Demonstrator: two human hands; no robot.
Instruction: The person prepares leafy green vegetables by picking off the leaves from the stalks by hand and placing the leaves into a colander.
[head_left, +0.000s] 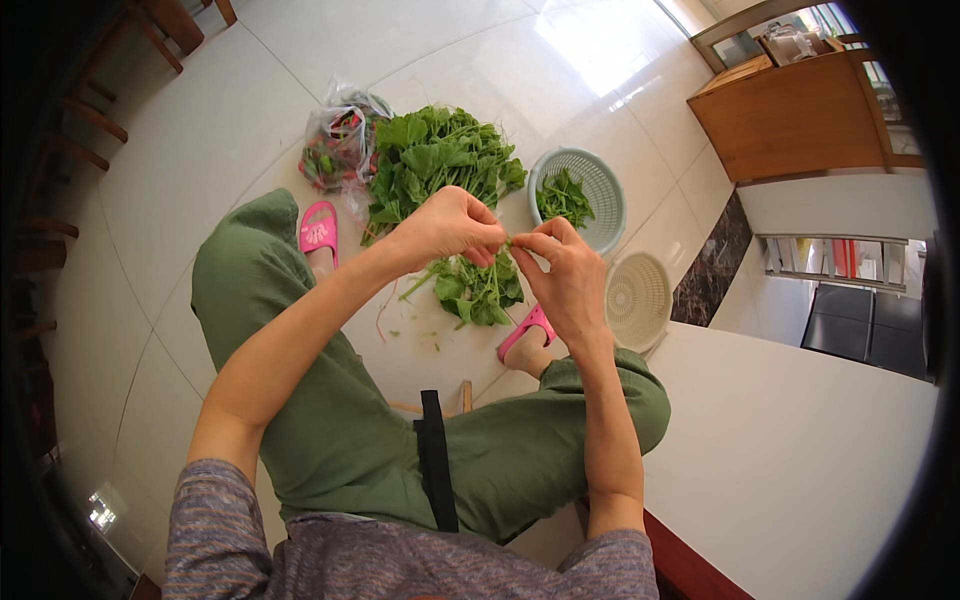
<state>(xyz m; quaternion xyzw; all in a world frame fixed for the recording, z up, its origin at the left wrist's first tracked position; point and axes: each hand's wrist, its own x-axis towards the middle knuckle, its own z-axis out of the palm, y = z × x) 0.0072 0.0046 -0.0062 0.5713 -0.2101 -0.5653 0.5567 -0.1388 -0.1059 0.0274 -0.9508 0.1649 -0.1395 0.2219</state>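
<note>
My left hand and my right hand meet fingertip to fingertip above the floor, both pinching a small green piece of leafy vegetable stem. Below them a smaller bunch of leafy greens lies on the tiles, partly hidden by my left hand. Beyond my hands spreads a large heap of leafy greens with long stems. To its right, a grey-green plastic colander holds some picked greens. Nearer to me, a cream plastic basket shows no contents.
A clear plastic bag of red and green peppers touches the heap's left side. My feet wear pink slippers. Small scraps dot the floor. A white surface is at my right, a wooden cabinet beyond; wooden furniture legs stand left.
</note>
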